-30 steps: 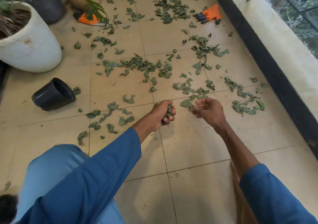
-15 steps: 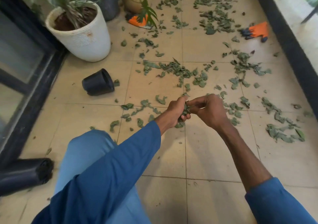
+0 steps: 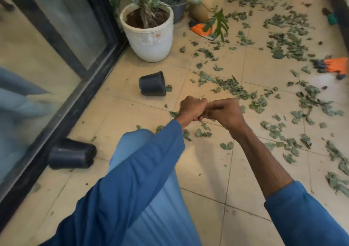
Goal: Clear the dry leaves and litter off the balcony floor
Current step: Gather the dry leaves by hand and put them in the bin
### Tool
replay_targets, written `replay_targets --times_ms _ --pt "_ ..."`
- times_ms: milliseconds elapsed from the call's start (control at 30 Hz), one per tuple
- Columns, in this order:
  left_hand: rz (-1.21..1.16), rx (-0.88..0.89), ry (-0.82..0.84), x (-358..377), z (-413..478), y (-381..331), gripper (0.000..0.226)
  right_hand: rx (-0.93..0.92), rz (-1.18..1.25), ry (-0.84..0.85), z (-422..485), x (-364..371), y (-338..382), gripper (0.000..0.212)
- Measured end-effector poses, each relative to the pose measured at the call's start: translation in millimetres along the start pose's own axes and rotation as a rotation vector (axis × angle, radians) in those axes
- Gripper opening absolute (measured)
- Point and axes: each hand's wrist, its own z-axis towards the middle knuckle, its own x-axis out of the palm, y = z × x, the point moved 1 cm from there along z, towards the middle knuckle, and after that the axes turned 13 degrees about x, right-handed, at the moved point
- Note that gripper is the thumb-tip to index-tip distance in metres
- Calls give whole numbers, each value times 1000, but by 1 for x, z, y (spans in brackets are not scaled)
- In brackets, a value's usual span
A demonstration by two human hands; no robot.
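Fingers (image 3: 197,103) of the left hand (image 3: 190,110) were curled tight round a small bunch of dry leaves (image 3: 202,116), only a sliver of green showing under the fist. The right hand (image 3: 225,112) pressed against it, its own fingers bent in and pinched onto the same bunch, so the two hands touched above the floor (image 3: 204,170).

Just below and beside the hands lay a few loose leaves (image 3: 203,133). Many more were spread across the tan tiles to the right and towards the far end, some in thick patches, some single.

Both arms wore blue sleeves (image 3: 132,185), and a knee (image 3: 136,141) in paler blue cloth sat under the left forearm.

Beyond the hands a small black pot (image 3: 152,84) lay on its side, a leaf touching its rim. A second black pot (image 3: 72,156) lay tipped over near the dark frame of the glass door (image 3: 47,47) on the left. A white planter (image 3: 149,36) with a plant stood upright by the door, with a beige vase (image 3: 206,0) behind it. One orange glove (image 3: 334,67) lay among the leaves at the right, and another orange glove showed partly under a drooping frond near the vase.
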Motion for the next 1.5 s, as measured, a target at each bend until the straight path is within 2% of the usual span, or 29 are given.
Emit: replay_targets --times_ms 67,167,300,433,533,600,633,767,867,1033,1133,1267,1367,1500 --pt "108 82 -27 -14 -2 -3 30 41 104 56 -2 8 6 22" --pt "221 127 -24 -22 -1 -7 31 92 259 43 -5 15 11 10" --pt "323 159 -55 -25 -4 -3 31 120 256 -16 8 14 -8 20" --pt "327 105 -63 -41 -7 5 39 122 -170 -113 22 -4 -78 17" --pt "308 106 -64 -55 -9 5 40 210 -563 -85 31 -11 -150 36" --pt "327 92 -64 -62 -11 8 39 234 -675 -54 33 -1 -184 48" --pt "334 76 -68 -65 -11 10 37 230 -683 -62 31 8 -192 47" --pt "326 28 -98 -74 -12 15 32 105 -701 -199 23 31 -187 20" --pt "312 31 -104 -77 -13 13 37 106 -649 -167 27 34 -185 21" --pt "304 24 -88 -79 -12 14 37 96 -367 -131 36 39 -161 15" --pt "304 9 -106 -83 -13 16 34 92 -275 -102 52 50 -139 23" --pt "301 -13 -130 -92 -17 17 28 -27 -556 -10 66 69 -131 43" --pt "301 -17 -138 -99 -22 18 22 -67 -709 48 61 79 -138 25" --pt "319 -34 -154 -105 -27 22 23 -145 -784 62 54 88 -148 9"
